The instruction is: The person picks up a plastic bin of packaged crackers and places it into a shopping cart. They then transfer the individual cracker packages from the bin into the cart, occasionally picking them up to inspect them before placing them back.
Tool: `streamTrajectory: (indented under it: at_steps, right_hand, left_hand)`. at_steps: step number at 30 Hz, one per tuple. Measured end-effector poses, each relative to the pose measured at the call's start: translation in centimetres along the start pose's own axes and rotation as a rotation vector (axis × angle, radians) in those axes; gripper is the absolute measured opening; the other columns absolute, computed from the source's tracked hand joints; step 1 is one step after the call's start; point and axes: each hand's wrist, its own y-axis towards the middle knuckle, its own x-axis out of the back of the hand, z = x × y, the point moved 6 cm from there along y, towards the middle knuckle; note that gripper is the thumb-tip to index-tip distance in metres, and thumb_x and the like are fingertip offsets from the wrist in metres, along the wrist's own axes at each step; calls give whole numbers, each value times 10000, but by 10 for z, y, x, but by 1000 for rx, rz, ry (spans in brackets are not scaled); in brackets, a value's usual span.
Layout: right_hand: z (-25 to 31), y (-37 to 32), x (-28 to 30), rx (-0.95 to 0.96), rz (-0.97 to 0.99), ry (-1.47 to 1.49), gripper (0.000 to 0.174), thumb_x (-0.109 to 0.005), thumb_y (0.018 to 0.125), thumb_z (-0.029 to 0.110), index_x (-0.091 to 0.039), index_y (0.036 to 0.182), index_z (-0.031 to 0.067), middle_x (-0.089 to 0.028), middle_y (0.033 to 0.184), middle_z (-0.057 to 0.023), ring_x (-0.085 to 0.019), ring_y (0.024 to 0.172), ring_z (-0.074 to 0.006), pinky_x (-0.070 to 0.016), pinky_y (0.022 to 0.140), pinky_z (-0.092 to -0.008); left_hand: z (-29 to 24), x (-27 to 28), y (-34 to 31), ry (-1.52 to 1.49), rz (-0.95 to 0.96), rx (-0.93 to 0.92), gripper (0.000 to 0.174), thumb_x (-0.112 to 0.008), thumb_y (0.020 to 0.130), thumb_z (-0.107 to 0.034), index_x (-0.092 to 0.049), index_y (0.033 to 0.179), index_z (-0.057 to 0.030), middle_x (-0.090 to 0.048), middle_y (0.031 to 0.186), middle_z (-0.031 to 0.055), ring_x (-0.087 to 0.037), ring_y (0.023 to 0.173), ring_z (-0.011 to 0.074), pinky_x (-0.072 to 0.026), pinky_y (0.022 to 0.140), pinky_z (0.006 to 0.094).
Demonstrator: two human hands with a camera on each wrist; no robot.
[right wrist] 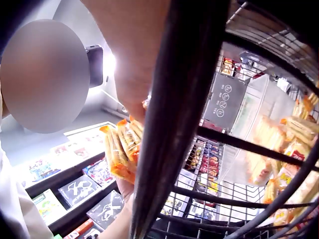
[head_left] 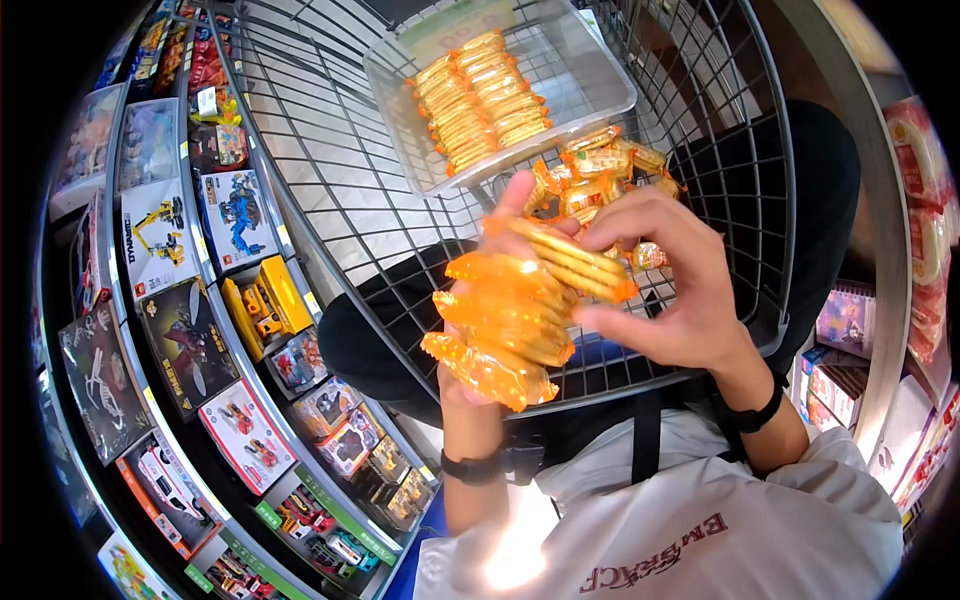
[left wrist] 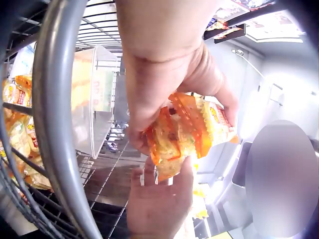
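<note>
My left hand (head_left: 462, 388) holds a row of orange-wrapped cracker packets (head_left: 510, 330), its thumb up beyond their far end and most fingers hidden behind them. With thumb and fingers, my right hand (head_left: 685, 285) pinches a cracker packet (head_left: 580, 262) at the upper right end of that row. The layered crackers show through its clear wrapper. In the left wrist view, both hands close around the bundled packets (left wrist: 192, 132). Just beyond, loose cracker packets (head_left: 600, 165) lie heaped in the shopping cart.
A clear plastic bin (head_left: 615, 85) in the wire cart (head_left: 300, 140) holds two neat rows of packets (head_left: 480, 95). Shelves of boxed toys (head_left: 160, 240) stand along the left. More shelving with bagged goods (head_left: 915, 220) runs along the right. The cart's rim crosses in front of both wrist views.
</note>
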Motion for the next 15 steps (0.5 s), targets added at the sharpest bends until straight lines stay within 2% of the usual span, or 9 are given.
streamTrajectory:
  at_steps: [3,5,6,9,10,11,12,13,15]
  right_hand:
    - [-1,0,-2,-1,4,-79,436,-833,673,101,-625,1043,2,-634,1014,-104,-587,926,-161,-432,791,-263]
    - [-2,0,4,-1,-45,-70,364,-786,746,54,-620,1069,28,-665,1021,-98,-644,877,-170,-505,757,-262]
    - [-2,0,2,-2,-43,-72,364,-786,746,54,-620,1069,28,-665,1021,-98,-644,877,-170,-505,757,-262]
    - [-29,-8,9,-385,-344,491,355,-678,880,71,-516,1184,-16,-633,1099,-144,-673,909,-184,-562,814,-274]
    - [-29,-7,12,-388,-348,481,355,-678,880,71,-516,1184,-16,-633,1099,-144,-673,909,-184,-562,814,-274]
    - [-36,-9,10,-510,-336,671,331,-628,907,114,-501,1185,-11,-640,1034,-142,-686,832,-188,-573,716,-270]
    - [-40,-11,6,-631,-321,864,315,-579,934,158,-486,1187,-5,-647,970,-141,-699,754,-193,-585,618,-266]
    - [-40,-13,3,-694,-320,890,268,-512,975,177,-489,1173,-2,-660,955,-151,-706,709,-205,-588,619,-280]
    - [-41,-13,1,-718,-294,956,272,-515,974,177,-487,1172,-7,-661,950,-145,-705,710,-199,-587,617,-280]
  left_hand:
    - [1,-4,-6,63,13,-63,481,-613,973,-241,-444,1410,-129,-308,1531,205,-552,1209,329,-536,962,430]
    - [-2,-11,-8,72,54,-103,404,-602,980,-226,-495,1357,-130,-296,1540,194,-526,1245,316,-508,1005,441]
    - [-6,-15,-8,44,109,-131,484,-657,920,-261,-487,1356,-136,-290,1544,189,-495,1274,326,-495,1014,466]
    - [-16,-23,-8,-51,279,-206,741,-820,742,-365,-464,1355,-151,-273,1557,176,-401,1361,357,-456,1042,540]
    - [-19,-26,-8,-86,338,-229,828,-875,683,-400,-457,1355,-156,-267,1561,171,-370,1390,368,-443,1051,564]
    - [-19,-18,-8,-49,182,-162,1040,-924,537,-463,-412,1389,-157,-309,1542,171,-359,1400,379,-426,1044,613]
    - [-19,-14,-9,-56,185,-157,1040,-924,537,-463,-412,1389,-157,-309,1542,171,-359,1400,379,-426,1044,613]
    - [-18,-11,-11,-95,249,-145,1036,-921,550,-457,-405,1393,-147,-311,1543,168,-358,1400,380,-422,1047,616]
    - [-14,-11,-12,-169,396,-160,1033,-876,623,-466,-346,1438,-115,-337,1524,160,-386,1378,381,-411,1044,622]
